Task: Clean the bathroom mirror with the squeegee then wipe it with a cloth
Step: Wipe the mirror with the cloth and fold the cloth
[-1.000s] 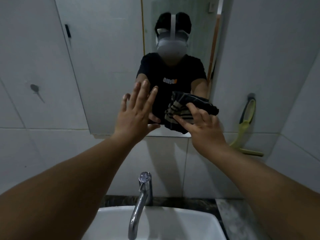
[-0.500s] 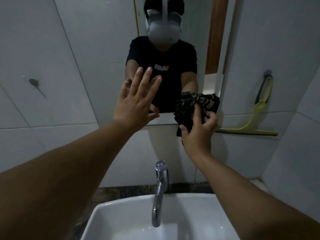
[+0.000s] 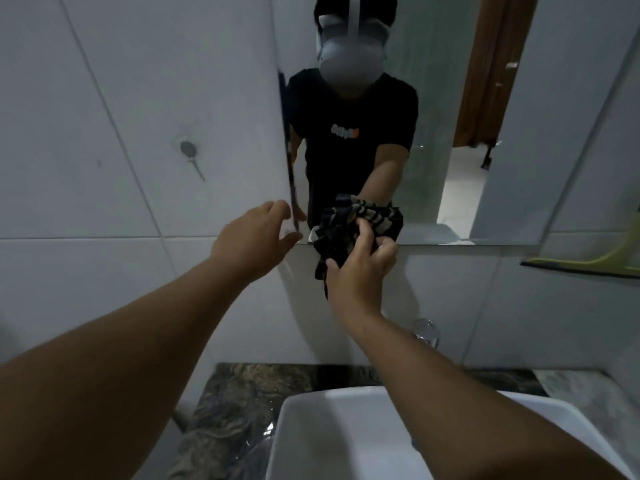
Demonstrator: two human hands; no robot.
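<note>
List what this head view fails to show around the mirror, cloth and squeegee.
- Squeegee: handle cut off by the right edge.
- Faucet: spout hidden behind the right forearm.
- Cloth: its full shape, bunched under the right hand.
- Mirror: top cut off; streaks too dim to judge.

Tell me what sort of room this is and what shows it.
Most likely a home bathroom. A white basin sits on a dark stone counter under a wall mirror, with a tap behind the right arm and pale tiled walls all round.
</note>
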